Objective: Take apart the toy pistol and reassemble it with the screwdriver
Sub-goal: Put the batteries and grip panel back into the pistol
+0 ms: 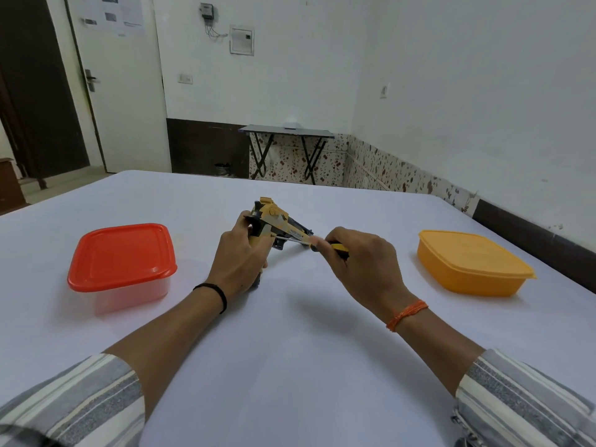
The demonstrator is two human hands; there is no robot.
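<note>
A yellow and black toy pistol is held above the middle of the white table, its barrel pointing right. My left hand is closed around its grip, which it mostly hides. My right hand holds a screwdriver with a yellow and black handle. The thin metal shaft runs left, and its tip touches the pistol's side near the trigger.
A clear container with a red lid stands on the table to the left. A yellow lidded container stands to the right. A small folding table is against the far wall, and a door is at the back left.
</note>
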